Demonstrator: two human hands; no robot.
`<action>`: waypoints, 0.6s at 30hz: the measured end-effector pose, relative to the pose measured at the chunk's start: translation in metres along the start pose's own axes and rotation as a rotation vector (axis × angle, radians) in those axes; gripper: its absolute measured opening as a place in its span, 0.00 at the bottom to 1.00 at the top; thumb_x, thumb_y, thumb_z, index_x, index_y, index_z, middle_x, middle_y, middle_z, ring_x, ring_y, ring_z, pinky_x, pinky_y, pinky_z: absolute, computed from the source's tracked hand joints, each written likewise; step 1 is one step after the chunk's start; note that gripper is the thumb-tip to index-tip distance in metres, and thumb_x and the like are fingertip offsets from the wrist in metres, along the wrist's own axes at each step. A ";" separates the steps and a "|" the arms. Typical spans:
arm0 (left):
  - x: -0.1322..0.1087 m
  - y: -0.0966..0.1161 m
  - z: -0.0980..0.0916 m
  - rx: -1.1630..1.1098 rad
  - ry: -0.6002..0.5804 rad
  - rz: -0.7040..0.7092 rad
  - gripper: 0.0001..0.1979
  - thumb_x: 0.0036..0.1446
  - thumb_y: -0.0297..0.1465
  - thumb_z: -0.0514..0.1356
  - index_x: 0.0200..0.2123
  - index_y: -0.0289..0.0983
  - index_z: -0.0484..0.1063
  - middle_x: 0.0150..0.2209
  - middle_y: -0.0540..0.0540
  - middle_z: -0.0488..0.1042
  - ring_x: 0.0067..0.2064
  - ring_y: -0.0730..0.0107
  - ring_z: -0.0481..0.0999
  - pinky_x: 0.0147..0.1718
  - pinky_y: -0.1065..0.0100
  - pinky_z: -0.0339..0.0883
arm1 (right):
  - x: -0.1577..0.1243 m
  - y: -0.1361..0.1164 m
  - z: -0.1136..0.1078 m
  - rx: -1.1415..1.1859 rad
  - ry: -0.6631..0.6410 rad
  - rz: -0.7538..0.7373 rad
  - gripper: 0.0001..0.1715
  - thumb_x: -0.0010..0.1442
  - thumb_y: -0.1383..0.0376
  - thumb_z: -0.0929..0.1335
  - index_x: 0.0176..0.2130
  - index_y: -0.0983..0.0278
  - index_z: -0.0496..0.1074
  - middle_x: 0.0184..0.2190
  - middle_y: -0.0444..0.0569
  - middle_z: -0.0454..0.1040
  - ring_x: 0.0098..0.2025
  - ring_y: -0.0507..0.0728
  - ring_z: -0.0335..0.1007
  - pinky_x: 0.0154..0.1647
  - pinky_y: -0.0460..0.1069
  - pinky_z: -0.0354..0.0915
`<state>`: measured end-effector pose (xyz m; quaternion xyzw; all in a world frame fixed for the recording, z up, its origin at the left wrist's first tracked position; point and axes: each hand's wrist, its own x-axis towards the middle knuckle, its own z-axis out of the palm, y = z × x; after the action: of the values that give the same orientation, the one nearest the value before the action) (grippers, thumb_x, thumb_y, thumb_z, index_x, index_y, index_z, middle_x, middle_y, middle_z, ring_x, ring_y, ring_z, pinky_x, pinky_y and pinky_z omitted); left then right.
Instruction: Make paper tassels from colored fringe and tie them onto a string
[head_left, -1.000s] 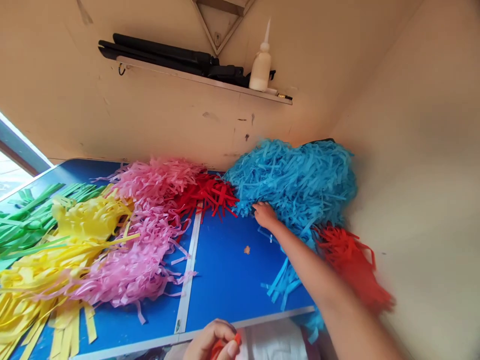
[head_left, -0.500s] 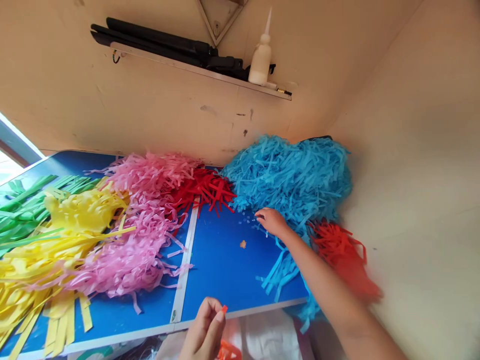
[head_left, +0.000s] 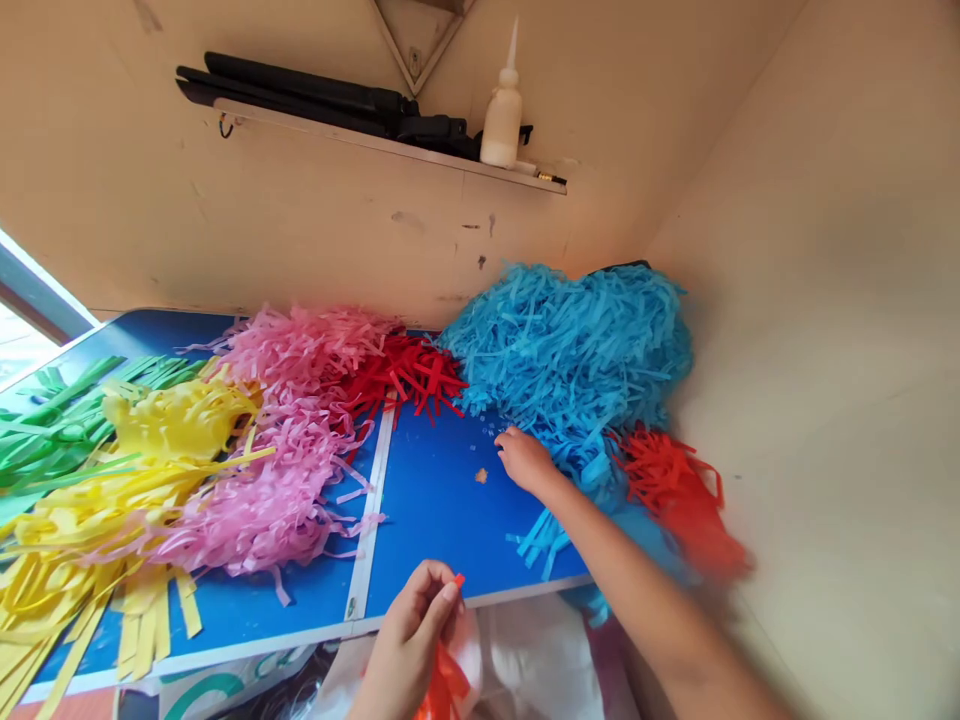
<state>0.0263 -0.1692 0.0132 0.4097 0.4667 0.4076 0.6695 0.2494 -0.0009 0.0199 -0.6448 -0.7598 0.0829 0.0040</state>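
Note:
My left hand (head_left: 416, 625), at the table's front edge, is closed in a pinch on a red paper fringe (head_left: 448, 675). Its tip pokes out above the thumb, and its strands hang down over my lap. My right hand (head_left: 525, 462) reaches over the blue table (head_left: 439, 500), with its fingers curled together low by the surface. Whatever lies between those fingertips is too small to make out. Tiny clear bits (head_left: 484, 428) are scattered just beyond them. A small brown scrap (head_left: 481, 476) lies to the left of this hand, in front of the big blue fringe pile (head_left: 570, 350).
Pink (head_left: 300, 350), yellow (head_left: 180, 420) and green fringes (head_left: 45, 430) cover the table's left side, with a dark red bunch (head_left: 409, 375) behind. A red fringe (head_left: 682, 490) lies right, by the wall. Above, a shelf (head_left: 337, 130) holds a white nozzle bottle (head_left: 502, 120) and black items.
The view has shifted slightly. My right hand has drawn back a little from the clear bits. My left hand has risen slightly, and more of the red fringe hanging from it shows.

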 end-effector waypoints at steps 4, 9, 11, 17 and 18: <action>-0.002 -0.002 0.005 0.095 0.034 0.074 0.22 0.55 0.52 0.61 0.29 0.37 0.69 0.26 0.52 0.66 0.29 0.73 0.63 0.30 0.72 0.58 | 0.000 -0.007 0.004 0.034 0.015 -0.002 0.15 0.66 0.69 0.63 0.48 0.63 0.76 0.48 0.54 0.74 0.46 0.59 0.73 0.44 0.48 0.64; -0.001 -0.006 0.011 -0.057 -0.008 -0.045 0.23 0.53 0.53 0.61 0.31 0.38 0.65 0.21 0.58 0.57 0.21 0.79 0.51 0.22 0.74 0.46 | 0.015 -0.037 0.007 0.132 0.009 -0.089 0.13 0.64 0.69 0.66 0.47 0.62 0.76 0.48 0.53 0.74 0.48 0.59 0.72 0.47 0.48 0.64; 0.000 -0.003 0.010 -0.062 0.005 -0.044 0.25 0.51 0.55 0.62 0.31 0.38 0.65 0.21 0.58 0.57 0.21 0.80 0.50 0.21 0.75 0.45 | 0.018 -0.049 0.003 0.186 0.001 -0.095 0.11 0.62 0.73 0.66 0.41 0.65 0.77 0.44 0.56 0.75 0.45 0.59 0.73 0.45 0.49 0.65; 0.000 0.011 -0.004 0.012 0.105 -0.020 0.25 0.49 0.54 0.65 0.28 0.37 0.68 0.22 0.56 0.62 0.22 0.79 0.53 0.22 0.75 0.47 | -0.054 -0.069 -0.005 0.490 0.019 -0.173 0.07 0.63 0.72 0.67 0.37 0.64 0.76 0.35 0.46 0.78 0.39 0.53 0.75 0.42 0.45 0.68; 0.000 0.012 -0.006 0.030 0.103 -0.016 0.24 0.49 0.53 0.64 0.28 0.37 0.69 0.22 0.55 0.62 0.22 0.79 0.54 0.22 0.75 0.47 | -0.074 -0.072 -0.002 0.607 0.028 -0.186 0.06 0.63 0.70 0.68 0.36 0.63 0.76 0.34 0.44 0.78 0.37 0.52 0.75 0.40 0.44 0.68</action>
<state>0.0189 -0.1640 0.0230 0.3941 0.5100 0.4157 0.6417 0.1912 -0.0847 0.0388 -0.5431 -0.7559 0.2962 0.2142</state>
